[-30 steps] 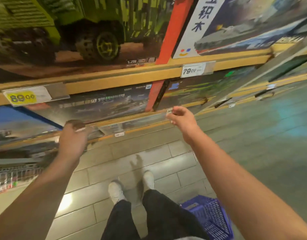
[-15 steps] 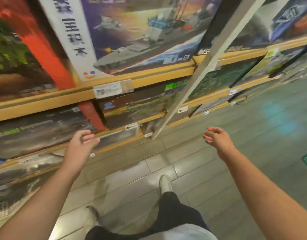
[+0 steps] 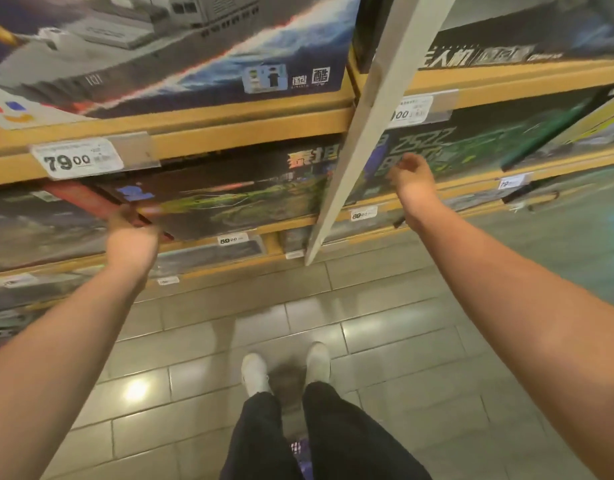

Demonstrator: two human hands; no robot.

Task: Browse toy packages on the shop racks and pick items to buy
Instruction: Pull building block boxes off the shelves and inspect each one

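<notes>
- The left hand [image 3: 132, 237] grips the lower left corner of a dark toy box [image 3: 229, 199] on the middle shelf [image 3: 201, 140].
- The right hand [image 3: 411, 180], fingers loosely curled, reaches toward the neighbouring green box [image 3: 471, 147]; contact cannot be told.

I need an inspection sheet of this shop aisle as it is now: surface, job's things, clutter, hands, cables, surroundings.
Surface: grey tiled floor, glossy.
Job's things: dark green-print toy box on the middle shelf; warship box above.
Clutter: nothing seen.
Hands: left hand at the dark box's lower left corner, grip unclear; right hand in front of the neighbouring box, contact unclear.
Cables: nothing seen.
Surroundings: yellow shelf rails, 79.00 price tag, white upright post.
</notes>
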